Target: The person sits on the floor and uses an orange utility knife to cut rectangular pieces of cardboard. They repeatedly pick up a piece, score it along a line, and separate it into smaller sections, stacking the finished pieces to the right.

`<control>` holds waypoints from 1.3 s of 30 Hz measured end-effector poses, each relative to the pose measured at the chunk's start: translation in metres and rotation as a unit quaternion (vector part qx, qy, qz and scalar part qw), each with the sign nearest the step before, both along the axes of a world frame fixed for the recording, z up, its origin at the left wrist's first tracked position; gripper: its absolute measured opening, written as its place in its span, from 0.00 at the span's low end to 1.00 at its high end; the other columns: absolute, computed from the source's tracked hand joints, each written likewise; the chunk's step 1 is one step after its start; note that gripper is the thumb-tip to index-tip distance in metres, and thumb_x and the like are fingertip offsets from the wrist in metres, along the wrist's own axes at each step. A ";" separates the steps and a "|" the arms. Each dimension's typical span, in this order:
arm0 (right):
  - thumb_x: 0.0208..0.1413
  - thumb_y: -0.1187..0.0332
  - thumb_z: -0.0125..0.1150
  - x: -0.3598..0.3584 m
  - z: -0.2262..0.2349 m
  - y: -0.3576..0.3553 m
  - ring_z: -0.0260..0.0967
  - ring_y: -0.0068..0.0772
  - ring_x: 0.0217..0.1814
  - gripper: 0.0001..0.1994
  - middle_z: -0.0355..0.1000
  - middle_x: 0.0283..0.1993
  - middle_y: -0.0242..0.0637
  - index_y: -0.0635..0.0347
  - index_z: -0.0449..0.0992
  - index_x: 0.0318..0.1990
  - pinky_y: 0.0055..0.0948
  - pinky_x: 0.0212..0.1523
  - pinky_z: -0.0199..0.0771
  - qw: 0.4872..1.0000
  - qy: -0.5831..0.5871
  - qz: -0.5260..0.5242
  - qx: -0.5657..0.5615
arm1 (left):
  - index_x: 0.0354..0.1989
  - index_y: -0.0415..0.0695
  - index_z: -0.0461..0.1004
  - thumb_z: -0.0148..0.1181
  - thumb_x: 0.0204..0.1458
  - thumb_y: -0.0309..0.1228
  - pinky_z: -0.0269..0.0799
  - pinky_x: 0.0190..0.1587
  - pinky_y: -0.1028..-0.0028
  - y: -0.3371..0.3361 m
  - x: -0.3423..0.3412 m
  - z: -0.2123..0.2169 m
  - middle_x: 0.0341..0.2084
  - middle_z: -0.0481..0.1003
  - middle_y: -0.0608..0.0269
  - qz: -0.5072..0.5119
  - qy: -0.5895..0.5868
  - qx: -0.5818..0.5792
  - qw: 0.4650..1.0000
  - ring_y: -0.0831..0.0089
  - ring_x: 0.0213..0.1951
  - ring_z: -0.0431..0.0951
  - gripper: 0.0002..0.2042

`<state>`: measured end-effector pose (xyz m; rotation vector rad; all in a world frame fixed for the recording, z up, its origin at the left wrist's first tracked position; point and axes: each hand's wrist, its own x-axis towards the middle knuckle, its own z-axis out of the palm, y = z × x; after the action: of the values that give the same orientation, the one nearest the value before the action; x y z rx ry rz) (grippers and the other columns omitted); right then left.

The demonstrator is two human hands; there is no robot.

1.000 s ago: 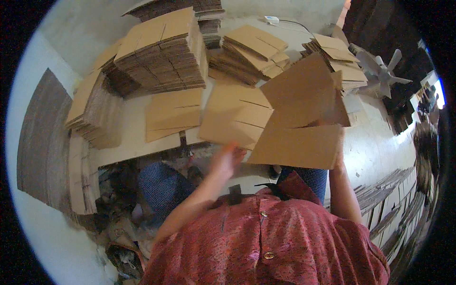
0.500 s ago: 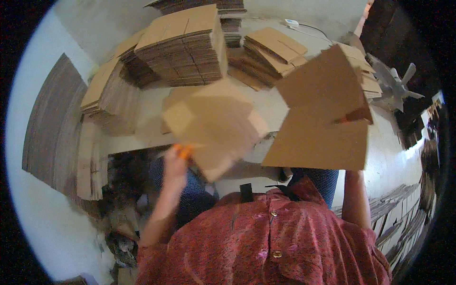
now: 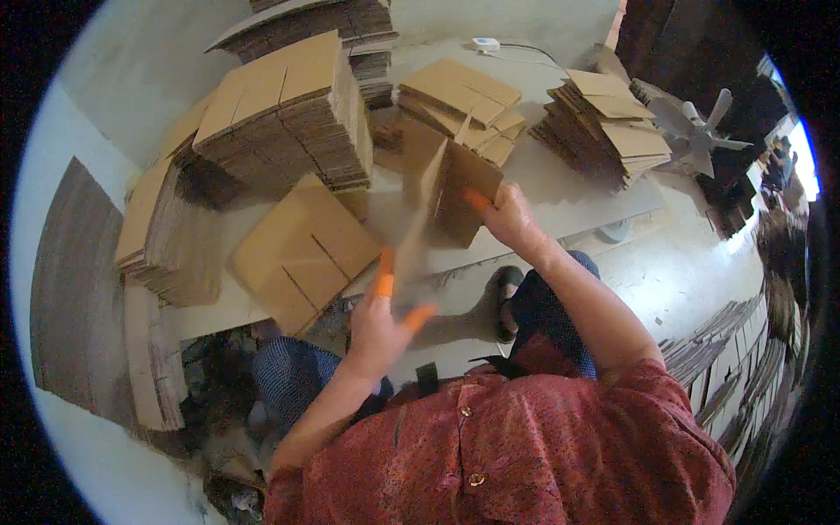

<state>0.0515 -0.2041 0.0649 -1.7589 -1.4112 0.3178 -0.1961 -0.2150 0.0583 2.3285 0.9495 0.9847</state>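
A person in a red patterned shirt works over a low pale surface (image 3: 569, 197) stacked with flattened cardboard.

Half a second ago each hand held a separate sheet up high: a big flat one in the right, a smaller one in the left. Now both hands are low and meet on 1 box blank (image 3: 451, 188), standing on edge near the middle of the surface, blurred by motion.

The right hand (image 3: 512, 219) grips its right edge, fingers (image 3: 477, 199) pinching the board, with an orange fingertip cover showing. The left hand (image 3: 381, 328) is just below its near edge, 2 orange-tipped fingers spread apart; I cannot tell whether they touch it.

Another flat blank (image 3: 302, 254) lies toward the near left edge. So the work looks to have moved from picking up to folding.

A tall stack (image 3: 289, 114) fills the far left corner, with smaller stacks (image 3: 612, 122) toward the far right.
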 end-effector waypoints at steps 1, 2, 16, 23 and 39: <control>0.50 0.60 0.60 -0.003 0.016 -0.001 0.48 0.29 0.16 0.19 0.58 0.15 0.54 0.73 0.69 0.25 0.36 0.17 0.58 0.998 -0.006 -0.010 -0.067 | 0.48 0.37 0.64 0.63 0.43 0.37 0.68 0.35 0.67 0.009 0.002 -0.012 0.33 0.72 0.48 0.026 -0.006 -0.052 0.998 0.56 0.33 0.73 0.25; 0.50 0.60 0.60 -0.004 0.029 -0.006 0.47 0.30 0.16 0.19 0.57 0.14 0.55 0.73 0.69 0.26 0.37 0.17 0.58 0.991 -0.010 -0.027 -0.132 | 0.42 0.37 0.67 0.62 0.45 0.35 0.68 0.32 0.68 0.020 0.003 -0.023 0.29 0.72 0.50 0.045 -0.010 -0.104 0.994 0.58 0.29 0.72 0.19; 0.44 0.37 0.50 0.159 0.038 0.144 0.53 0.48 0.60 0.43 0.56 0.58 0.47 0.65 0.54 0.58 0.44 0.55 0.56 0.928 -0.327 -0.170 -0.064 | 0.34 0.34 0.72 0.54 0.51 0.28 0.67 0.33 0.78 0.040 0.006 -0.018 0.26 0.74 0.61 0.126 -0.113 -0.166 0.971 0.77 0.30 0.71 0.09; 0.25 0.34 0.63 0.186 0.028 0.196 0.63 0.49 0.52 0.47 0.66 0.47 0.54 0.72 0.68 0.45 0.38 0.51 0.63 0.951 -0.218 -0.107 -0.194 | 0.25 0.37 0.73 0.57 0.49 0.29 0.67 0.29 0.74 0.047 -0.005 -0.031 0.21 0.74 0.60 0.173 -0.053 -0.215 0.960 0.76 0.25 0.72 0.08; 0.35 0.56 0.69 0.251 0.036 0.167 0.68 0.31 0.24 0.21 0.72 0.25 0.42 0.69 0.74 0.26 0.31 0.27 0.68 0.972 -0.158 -0.166 -0.050 | 0.29 0.34 0.73 0.58 0.48 0.26 0.67 0.30 0.78 0.046 0.007 -0.037 0.21 0.75 0.61 0.107 -0.178 -0.178 0.962 0.79 0.25 0.71 0.07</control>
<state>0.3027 -0.0369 0.1012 -2.1620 -1.2996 -0.0772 -0.1894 -0.1694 0.0212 1.7090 1.1336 1.1597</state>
